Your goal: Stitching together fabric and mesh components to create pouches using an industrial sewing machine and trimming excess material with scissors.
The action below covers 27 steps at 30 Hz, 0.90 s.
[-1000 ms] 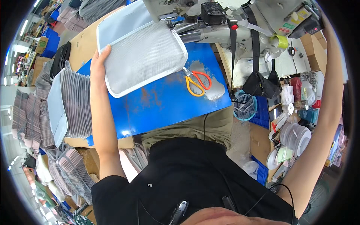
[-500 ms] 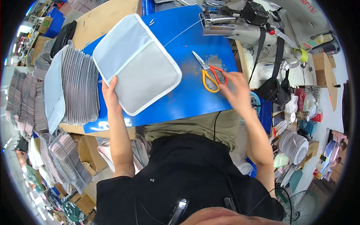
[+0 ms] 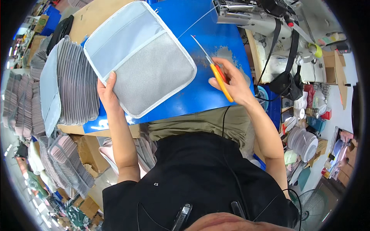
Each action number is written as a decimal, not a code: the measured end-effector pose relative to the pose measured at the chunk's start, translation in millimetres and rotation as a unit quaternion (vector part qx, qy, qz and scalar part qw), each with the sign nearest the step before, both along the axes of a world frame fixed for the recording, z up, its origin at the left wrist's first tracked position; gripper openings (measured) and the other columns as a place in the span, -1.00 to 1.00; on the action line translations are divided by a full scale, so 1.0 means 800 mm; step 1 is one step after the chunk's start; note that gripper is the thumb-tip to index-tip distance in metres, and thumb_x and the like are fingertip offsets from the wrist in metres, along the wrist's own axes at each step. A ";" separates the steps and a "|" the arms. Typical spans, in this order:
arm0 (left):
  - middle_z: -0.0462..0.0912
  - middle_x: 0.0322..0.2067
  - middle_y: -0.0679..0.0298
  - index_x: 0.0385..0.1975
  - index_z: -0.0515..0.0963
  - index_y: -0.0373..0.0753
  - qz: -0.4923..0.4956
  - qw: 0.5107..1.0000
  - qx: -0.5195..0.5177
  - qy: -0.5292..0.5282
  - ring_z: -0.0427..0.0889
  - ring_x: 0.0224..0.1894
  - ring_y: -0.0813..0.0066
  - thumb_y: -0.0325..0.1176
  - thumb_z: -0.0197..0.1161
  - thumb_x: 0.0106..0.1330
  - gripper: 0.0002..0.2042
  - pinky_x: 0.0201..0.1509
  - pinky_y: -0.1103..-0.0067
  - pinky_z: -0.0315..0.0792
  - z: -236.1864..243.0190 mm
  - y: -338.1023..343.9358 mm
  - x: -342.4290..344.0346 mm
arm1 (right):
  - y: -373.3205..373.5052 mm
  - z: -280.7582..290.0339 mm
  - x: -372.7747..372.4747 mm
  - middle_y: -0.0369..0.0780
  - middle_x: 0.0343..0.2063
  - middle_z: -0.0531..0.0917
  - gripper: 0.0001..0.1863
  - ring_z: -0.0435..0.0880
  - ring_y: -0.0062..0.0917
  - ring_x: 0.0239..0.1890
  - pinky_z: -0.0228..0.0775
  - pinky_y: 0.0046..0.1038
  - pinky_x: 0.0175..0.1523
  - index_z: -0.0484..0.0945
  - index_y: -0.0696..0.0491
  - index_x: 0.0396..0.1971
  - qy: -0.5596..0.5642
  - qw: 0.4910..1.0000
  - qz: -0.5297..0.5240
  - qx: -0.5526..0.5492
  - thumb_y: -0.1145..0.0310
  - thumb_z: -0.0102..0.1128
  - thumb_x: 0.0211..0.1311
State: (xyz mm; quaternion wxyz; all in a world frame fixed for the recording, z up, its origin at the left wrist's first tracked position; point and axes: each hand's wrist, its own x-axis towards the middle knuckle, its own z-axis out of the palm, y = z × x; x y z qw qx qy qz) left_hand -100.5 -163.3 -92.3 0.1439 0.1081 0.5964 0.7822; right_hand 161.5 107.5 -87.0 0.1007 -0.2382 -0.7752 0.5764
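Observation:
My left hand [image 3: 109, 92] grips the lower left edge of a grey fabric panel [image 3: 154, 73], its thumb on top. The panel has rounded corners, a pale binding round its edge, a mesh lower part and a smooth light upper part. A thread [image 3: 195, 23] runs from near the panel's right edge up to the sewing machine [image 3: 243, 17]. My right hand [image 3: 236, 82] is closed on scissors [image 3: 219, 79] with yellow and red handles. Their blades point up and away, close to the panel's right side and just above the blue tabletop [image 3: 208, 96].
A tall stack of similar grey panels [image 3: 77, 84] stands at the left of the table. Further left are more bundled piles [image 3: 23, 104]. At the right hangs a black pouch [image 3: 285, 86] on straps below the machine. White spools [image 3: 302, 146] sit at the lower right.
My right hand has picked the scissors up off the table. The panel in my left hand has tilted and shows its mesh more clearly. The view has shifted slightly.

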 end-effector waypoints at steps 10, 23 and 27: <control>0.70 -0.03 0.11 0.01 0.65 -0.31 -0.090 0.806 -0.289 0.508 0.72 -0.23 0.31 -0.55 0.34 0.26 -0.70 -0.11 0.47 0.57 0.075 -0.021 0.080 | 0.007 -0.042 -0.001 -0.12 -0.49 0.70 -0.32 0.72 -0.33 -0.46 0.49 -0.36 -0.33 0.48 0.03 0.19 -0.040 0.968 -0.084 0.233 0.12 0.57 0.12; 0.67 0.03 0.20 0.14 0.63 -0.16 -0.065 0.776 -0.489 0.392 0.62 0.04 0.33 -0.24 0.37 0.35 -0.62 0.03 0.47 0.50 -0.086 -0.055 0.004 | 0.025 -0.101 0.023 -0.17 -0.19 0.71 -0.63 0.76 -0.38 -0.22 0.60 -0.41 -0.13 0.65 0.03 0.07 0.046 0.938 -0.114 0.325 0.34 0.34 0.27; 0.69 -0.12 0.26 0.02 0.67 -0.29 -0.136 0.918 -0.359 -0.098 0.61 -0.06 0.50 -0.18 0.21 0.51 -0.68 0.03 0.56 0.44 -0.100 -0.085 -0.011 | 0.011 -0.107 -0.015 -0.34 -0.31 0.73 -0.63 0.59 -0.80 -0.45 0.32 -0.72 -0.47 0.66 0.12 0.08 -0.085 0.995 -0.048 -0.036 0.16 0.18 0.50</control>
